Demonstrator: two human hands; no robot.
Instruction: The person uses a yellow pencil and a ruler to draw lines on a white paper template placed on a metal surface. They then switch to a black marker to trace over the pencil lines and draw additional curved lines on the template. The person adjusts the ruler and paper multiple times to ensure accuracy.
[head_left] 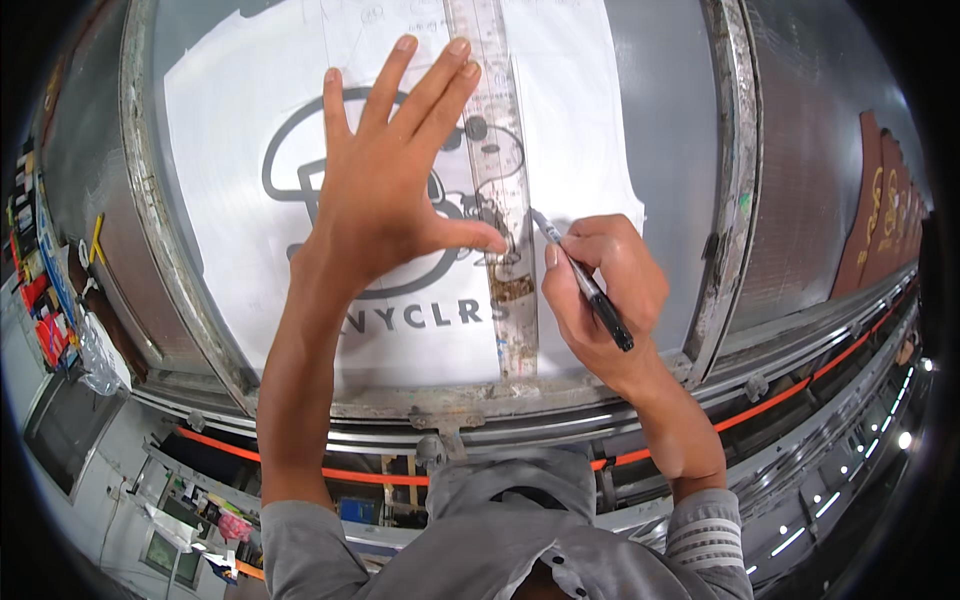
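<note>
My left hand (385, 190) lies spread over a white printed sheet (580, 120), its fingertips and thumb resting on a long clear ruler (513, 190). The ruler stands upright in the view, running from the top edge down to the near side of the sheet. In my right hand (615, 285) is a marker pen (597, 297) with a grey-and-black barrel. Its tip points up and left, at the right edge of the ruler. Dark cartoon line art and large dark letters show on the sheet; my left hand covers part of them.
A worn metal frame (741, 200) surrounds the sheet. An orange strip (378, 478) runs along the near side of the table. Brown cut pieces with yellow print (873, 215) lie on the far right. Coloured items and a clear plastic bag (98, 360) sit at the left.
</note>
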